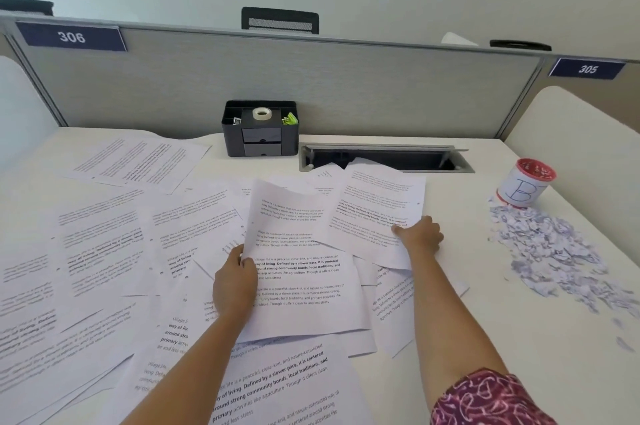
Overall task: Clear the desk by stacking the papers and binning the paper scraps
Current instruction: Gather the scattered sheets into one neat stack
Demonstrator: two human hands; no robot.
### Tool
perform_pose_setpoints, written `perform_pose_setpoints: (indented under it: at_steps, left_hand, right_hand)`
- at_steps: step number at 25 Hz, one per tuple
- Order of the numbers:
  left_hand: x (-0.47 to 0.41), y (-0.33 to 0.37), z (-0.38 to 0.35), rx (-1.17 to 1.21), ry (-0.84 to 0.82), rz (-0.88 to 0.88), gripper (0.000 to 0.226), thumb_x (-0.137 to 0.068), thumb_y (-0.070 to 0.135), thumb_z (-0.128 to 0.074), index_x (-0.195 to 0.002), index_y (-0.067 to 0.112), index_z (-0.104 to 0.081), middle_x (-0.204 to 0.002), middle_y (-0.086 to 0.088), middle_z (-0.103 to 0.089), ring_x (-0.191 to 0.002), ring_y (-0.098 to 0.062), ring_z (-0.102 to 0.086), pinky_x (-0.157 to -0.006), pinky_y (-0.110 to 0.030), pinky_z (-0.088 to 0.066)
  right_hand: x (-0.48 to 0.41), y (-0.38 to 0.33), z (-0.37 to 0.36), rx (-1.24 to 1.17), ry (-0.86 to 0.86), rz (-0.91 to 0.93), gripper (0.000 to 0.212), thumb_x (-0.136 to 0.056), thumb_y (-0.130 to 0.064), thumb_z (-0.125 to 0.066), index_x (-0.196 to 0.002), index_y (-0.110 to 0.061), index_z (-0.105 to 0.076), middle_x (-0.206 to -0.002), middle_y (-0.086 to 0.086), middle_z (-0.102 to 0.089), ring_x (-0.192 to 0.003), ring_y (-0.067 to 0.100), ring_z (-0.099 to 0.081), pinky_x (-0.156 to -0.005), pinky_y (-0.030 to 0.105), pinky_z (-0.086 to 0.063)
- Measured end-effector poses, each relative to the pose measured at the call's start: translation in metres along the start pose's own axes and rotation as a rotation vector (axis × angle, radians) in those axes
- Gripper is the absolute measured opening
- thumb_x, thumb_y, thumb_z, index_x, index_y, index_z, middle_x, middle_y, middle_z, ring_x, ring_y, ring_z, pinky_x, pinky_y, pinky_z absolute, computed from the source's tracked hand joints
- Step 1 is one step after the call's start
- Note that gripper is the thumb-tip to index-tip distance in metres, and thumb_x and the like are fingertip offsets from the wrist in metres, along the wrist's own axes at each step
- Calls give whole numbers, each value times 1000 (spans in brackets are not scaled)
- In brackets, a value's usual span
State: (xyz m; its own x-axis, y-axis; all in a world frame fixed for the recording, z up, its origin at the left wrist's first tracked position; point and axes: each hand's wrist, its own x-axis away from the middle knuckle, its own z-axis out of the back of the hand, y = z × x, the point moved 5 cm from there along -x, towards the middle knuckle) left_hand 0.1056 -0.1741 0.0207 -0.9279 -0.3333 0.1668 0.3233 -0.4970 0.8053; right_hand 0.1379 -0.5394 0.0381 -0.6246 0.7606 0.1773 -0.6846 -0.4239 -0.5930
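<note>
— What are your hands on?
— My left hand (235, 286) is curled round the left edge of a printed sheet (287, 244), thumb on top and fingers behind. The thin paper bows upward from my grip. My right hand (420, 235) pinches the lower corner of a second sheet (379, 206), thumb laid on its face.
— And the loose papers?
— The papers (104, 251) lie overlapping and askew across the white desk (536, 372). They are flat white pages of black text, some lines bold.
— The scraps?
— The paper scraps (554, 251) are a heap of small torn flakes on the desk's right side, apart from my right hand. Just behind them stands a red-rimmed cup (526, 187) wrapped in white paper marked "B", with flakes reaching its base.
— Anything else?
— A black plastic organiser (259, 137) sits against the grey fabric partition (311, 78), with a roll of clear tape (262, 113) on top.
</note>
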Motion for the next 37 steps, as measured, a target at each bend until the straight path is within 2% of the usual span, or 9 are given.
perform_pose_setpoints:
  at_steps: [6, 12, 15, 18, 21, 25, 29, 33, 37]
  left_hand:
    - [1, 0, 0, -5, 13, 12, 41, -92, 18, -35, -129, 26, -51, -84, 1, -62, -71, -20, -58, -58, -29, -42]
    - [1, 1, 0, -7, 9, 9, 42, -91, 18, -36, -130, 25, -50, -89, 0, -62, -76, -22, -57, -59, -29, -38]
    - [2, 1, 0, 10, -6, 10, 43, -91, 18, -36, -131, 24, -50, -92, 0, -63, -78, -22, -57, -60, -29, -38]
    - [2, 1, 1, 23, -11, -3, 43, -92, 18, -36, -133, 23, -49, -93, 1, -62, -77, -20, -56, -58, -28, -38]
    - [-1, 0, 1, 44, -27, 3, 43, -92, 16, -35, -132, 22, -50, -93, 1, -62, -77, -20, -54, -60, -29, -37]
    - [2, 4, 6, 93, -56, -8, 42, -95, 17, -35, -135, 18, -48, -107, -2, -61, -91, -23, -53, -79, -33, -39]
    - [-2, 3, 7, 166, -84, 49, 52, -101, 43, -21, -133, 14, -51, -132, -10, -55, -121, -32, -49, -101, -42, -34]
    - [-15, -7, 2, 263, -162, 134, 76, -94, 62, -2, -134, 21, -52, -134, -9, -54, -123, -32, -48, -105, -44, -33]
    - [-8, 1, 4, 139, -141, 68, 54, -101, 46, -21, -136, 13, -46, -134, -11, -53, -122, -32, -48, -100, -40, -35]
  right_hand:
    - [-8, 6, -6, -157, -76, -132, 52, -72, -17, -80, -115, 0, -57, -119, 19, -63, -110, 36, -59, -93, 41, -50]
    - [-8, 3, 17, -361, -87, -96, 37, -77, 1, -67, -114, 2, -62, -117, 19, -64, -108, 34, -60, -86, 32, -47]
    - [6, -13, 57, -318, 76, 55, 47, -80, 2, -65, -124, -7, -52, -122, 16, -61, -111, 34, -58, -83, 31, -44]
    - [33, -51, 107, -99, 212, 380, 40, -88, -5, -61, -127, -13, -55, -120, 15, -63, -108, 35, -58, -78, 30, -43]
    - [60, -77, 150, -115, 227, 568, 37, -88, -11, -62, -125, -14, -60, -123, 10, -63, -112, 31, -56, -89, 32, -43]
    - [77, -80, 162, -411, 56, 598, 35, -84, -9, -67, -118, -14, -63, -110, 5, -66, -97, 23, -63, -86, 34, -51]
    - [83, -59, 77, -601, -252, 422, 36, -81, -1, -68, -114, -15, -60, -114, 15, -66, -93, 27, -66, -84, 40, -54]
    - [108, -29, -5, -475, -430, 299, 43, -88, -3, -60, -129, -12, -50, -126, 10, -59, -99, 25, -61, -81, 35, -53]
    - [128, -17, -37, -243, -436, 359, 44, -91, -3, -54, -133, -11, -49, -129, 7, -59, -113, 21, -57, -88, 22, -42]
